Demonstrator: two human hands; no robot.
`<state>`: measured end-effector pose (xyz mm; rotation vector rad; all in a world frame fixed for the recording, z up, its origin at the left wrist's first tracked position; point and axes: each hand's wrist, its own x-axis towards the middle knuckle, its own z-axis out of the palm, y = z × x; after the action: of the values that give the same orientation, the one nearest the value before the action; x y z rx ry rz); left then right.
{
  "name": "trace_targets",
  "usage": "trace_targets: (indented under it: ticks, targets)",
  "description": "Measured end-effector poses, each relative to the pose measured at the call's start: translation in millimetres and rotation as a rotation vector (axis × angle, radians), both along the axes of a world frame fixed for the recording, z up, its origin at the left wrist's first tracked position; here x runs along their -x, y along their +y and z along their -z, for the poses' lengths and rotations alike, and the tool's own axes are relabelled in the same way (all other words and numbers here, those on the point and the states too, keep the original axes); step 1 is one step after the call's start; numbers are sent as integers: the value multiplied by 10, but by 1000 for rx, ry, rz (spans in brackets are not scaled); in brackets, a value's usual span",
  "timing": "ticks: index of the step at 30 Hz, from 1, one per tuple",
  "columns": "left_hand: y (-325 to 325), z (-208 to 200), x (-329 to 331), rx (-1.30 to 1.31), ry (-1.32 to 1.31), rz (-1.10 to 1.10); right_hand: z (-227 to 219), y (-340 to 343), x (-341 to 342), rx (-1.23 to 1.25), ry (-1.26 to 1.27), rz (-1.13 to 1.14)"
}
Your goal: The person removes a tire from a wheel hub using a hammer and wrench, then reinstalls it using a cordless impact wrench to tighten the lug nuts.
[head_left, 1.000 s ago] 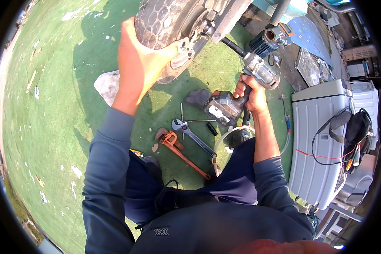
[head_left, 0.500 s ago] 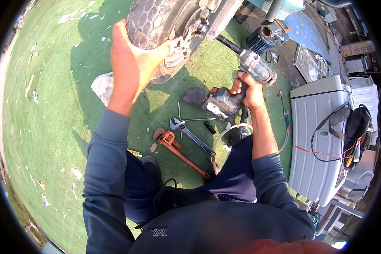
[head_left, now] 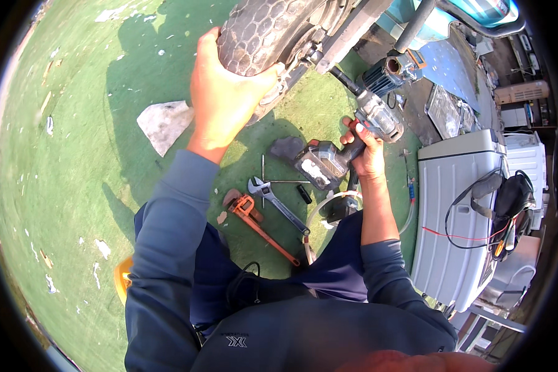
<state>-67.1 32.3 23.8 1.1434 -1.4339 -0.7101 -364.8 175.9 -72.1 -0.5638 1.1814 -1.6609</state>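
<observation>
At the top, my left hand [head_left: 232, 96] grips the knobbly tyre of a small wheel [head_left: 254, 38], fingers and thumb spread around its near side. The wheel sits beside a grey metal arm [head_left: 356, 36]. My right hand [head_left: 369, 154] is wrapped round the handle of a cordless impact wrench [head_left: 381, 118], its battery pack [head_left: 321, 166] pointing left. A black extension [head_left: 346, 80] runs from the tool toward the wheel's hub. The metal arm partly covers that end, so I cannot tell whether it sits on a nut.
Below lie an orange pipe wrench [head_left: 263, 228], an adjustable wrench [head_left: 280, 204], a thin cross-shaped rod tool [head_left: 285, 181] and a black socket [head_left: 304, 194]. A pale stone [head_left: 163, 126] lies left. Right stand a grey ribbed box [head_left: 456, 217] and a blue motor [head_left: 384, 75]. Something yellow [head_left: 123, 279] shows by my left sleeve.
My left hand and the wheel have shifted right in the picture, and the impact wrench sits slightly lower. The yellow thing has come into sight. Both hands keep their holds.
</observation>
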Motion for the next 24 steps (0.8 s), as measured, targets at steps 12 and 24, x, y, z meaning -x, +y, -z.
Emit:
trace_targets:
  ticks: [12, 24]
  targets:
    - [-77, 45, 36, -24, -101, -12, -230, 1, -57, -143, 186, -8]
    - [-268, -4, -87, -45, -14, 195, -236, -80, 28, -116, 63, -159]
